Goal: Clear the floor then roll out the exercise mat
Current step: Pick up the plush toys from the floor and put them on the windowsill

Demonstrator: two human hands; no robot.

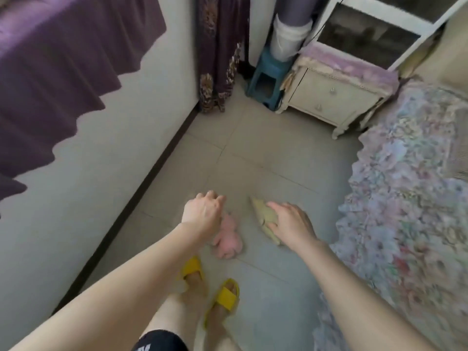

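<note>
My right hand (291, 224) lies on the beige toy (260, 214). Its fingers are nearly straight and spread, with the thumb on the near edge, so it is touching the toy, not clamped on it. My left hand (202, 211) has its fingers curled downward at the top of the pink toy (228, 240). Its back faces the camera, so I cannot tell whether it has hold of the toy or only hovers over it.

Both toys are on the floor (266, 158), well to the near side of the nightstand (329, 97). I judge this to be the clearing step. The next move calls for closing both hands on the toys, lifting them together and setting them somewhere off the floor.

Both forearms reach forward and down, the left crossing inward, and I am bent over my feet. What I take for the mat (291, 6) stands rolled and upright on a stool (266, 77), touching the nightstand's wall side.
</note>
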